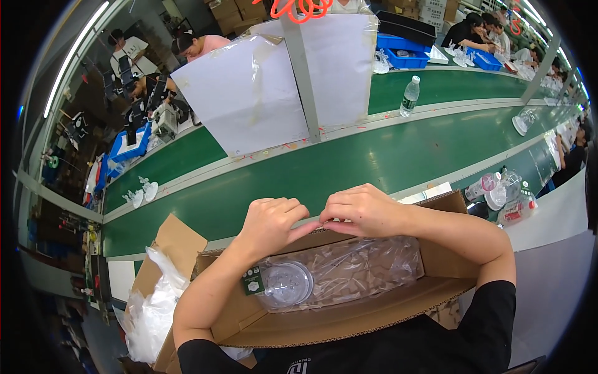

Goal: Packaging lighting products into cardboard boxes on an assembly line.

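Observation:
An open cardboard box [448, 255] stands right in front of me, between my forearms. Inside it lies a clear plastic bag [367, 265], with a round clear plastic piece [288, 283] and a small green card [253, 281] at its left end. Over the box's far edge, my left hand [274, 223] has its fingers curled and its thumb stretched toward the right. My right hand [361, 212] meets it there, thumb and fingers pinched together. The fingertips of both hands come together, and whatever they pinch is too small or hidden to make out.
Beyond the box runs a green conveyor belt [374, 156]. A water bottle [409, 96] stands on its far ledge, and several bottles [517, 210] lie at right. White plastic bags [152, 318] fill another carton at left. White panels [249, 93] rise opposite; other people work farther off.

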Demonstrator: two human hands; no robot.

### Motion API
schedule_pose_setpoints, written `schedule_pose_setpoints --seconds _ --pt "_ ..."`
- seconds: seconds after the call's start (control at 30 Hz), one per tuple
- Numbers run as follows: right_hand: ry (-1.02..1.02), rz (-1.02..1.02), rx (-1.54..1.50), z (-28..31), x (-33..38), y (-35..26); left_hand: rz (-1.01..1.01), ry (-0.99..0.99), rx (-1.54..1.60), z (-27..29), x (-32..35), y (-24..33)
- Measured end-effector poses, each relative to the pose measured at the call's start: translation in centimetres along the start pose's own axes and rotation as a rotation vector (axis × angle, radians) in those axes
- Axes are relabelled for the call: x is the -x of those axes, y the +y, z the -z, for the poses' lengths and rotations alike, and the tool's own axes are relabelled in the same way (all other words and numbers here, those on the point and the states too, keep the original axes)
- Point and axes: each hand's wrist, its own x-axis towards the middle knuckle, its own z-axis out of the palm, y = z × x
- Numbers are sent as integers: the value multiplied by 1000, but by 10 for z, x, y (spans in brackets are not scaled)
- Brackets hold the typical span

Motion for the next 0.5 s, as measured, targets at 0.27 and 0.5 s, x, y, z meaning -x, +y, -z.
schedule_pose_setpoints --seconds 0.27,0.5 --pt "-50 -99 -22 -1 -1 -11 -132 5 -214 0 2 11" --pt "-61 -121 15 -2 -2 -15 -204 6 -373 -1 0 20"
